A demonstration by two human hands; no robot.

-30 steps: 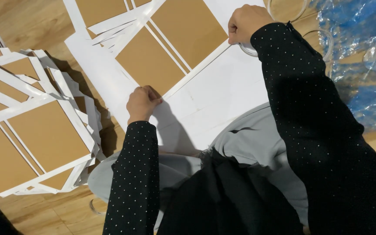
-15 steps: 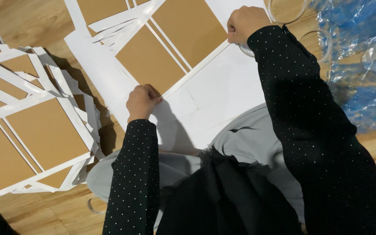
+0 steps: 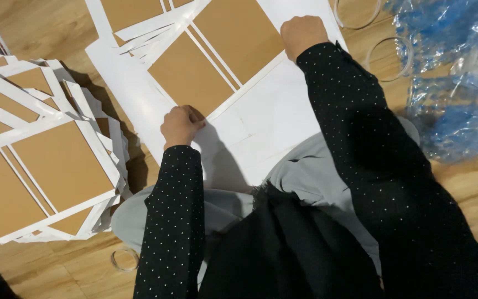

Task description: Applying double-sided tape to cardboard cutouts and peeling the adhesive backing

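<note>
Right now the left hand (image 3: 181, 126) pinches the big white sheet's (image 3: 283, 116) edge at seven o'clock, while the right hand (image 3: 304, 34), fingers curled, pinches it at one o'clock.

Both arms in long black sleeves, fine white dot pattern all over, cuffs snug at the wrists. Left hand (image 3: 179, 126) and right hand (image 3: 303, 34) bare, no rings visible. Black fabric over grey garment below.

Home-style craft workspace on a wooden floor (image 3: 45, 33): stacked white cut-out frames (image 3: 45, 160) left of the white sheet (image 3: 283, 116), tape rolls (image 3: 385, 55) and crumpled plastic wrap (image 3: 449, 72) right of it.
</note>
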